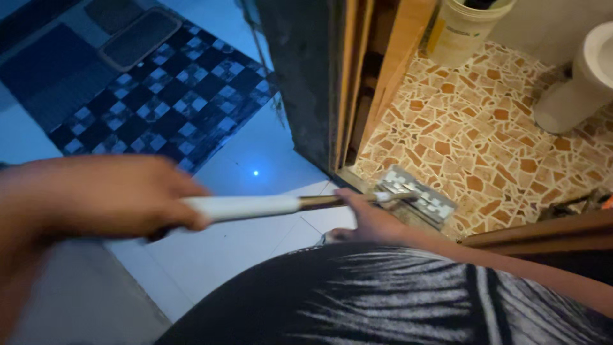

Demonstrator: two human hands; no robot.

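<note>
We see our left hand (96, 195) at nine o'clock, its fingers wrapped tight around the white grip end of a long-handled flat mop with a white grip and brown shaft (255, 206). The shaft runs from that hand toward three o'clock, low across the floor. Our right hand (370, 220) sits just right of centre, reaching across from four o'clock; it lies against the brown shaft near the head, but we cannot tell whether its fingers close around it. The grey rectangular mop head (418, 195) rests flat on the orange and cream mosaic-tiled floor (498, 121), just inside a wooden door frame (396, 57) at twelve o'clock. A blue checkered floor mat (166, 96) lies at ten o'clock on pale floor tiles (255, 243). A pale plastic bucket (463, 32) stands at one o'clock, and a white toilet base (575, 89) at two o'clock.
</note>
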